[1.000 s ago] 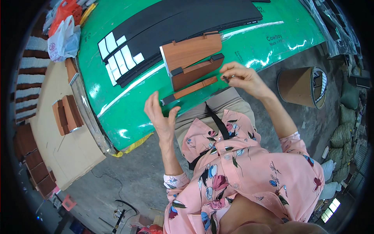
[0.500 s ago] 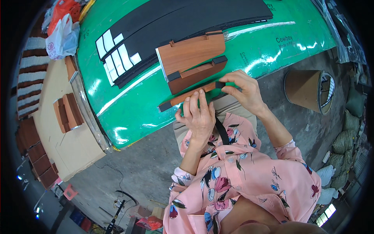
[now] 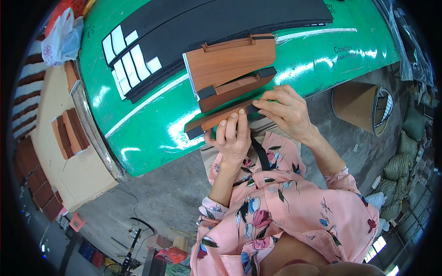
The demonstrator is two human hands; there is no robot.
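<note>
Fingers of my left hand [image 3: 234,142] lie across a wood-grain strip [image 3: 214,122] (my thumb is hidden, so I can't tell if they clamp it); those of my right hand [image 3: 289,115] pinch the black end pad [image 3: 251,109]. The strip is at the near edge of the green tabletop [image 3: 152,142]. Just beyond are 2 notched wood-grain pieces [image 3: 230,62], the nearer bearing 2 black pads [image 3: 206,92], then black sheets [image 3: 207,27] with white patches [image 3: 136,64].

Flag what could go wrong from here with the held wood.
The black pad at the right fingers might end up crooked. The wood, near the edge of the green table, could drop if the left fingers slip. A bump could shift the padded block close behind.
</note>
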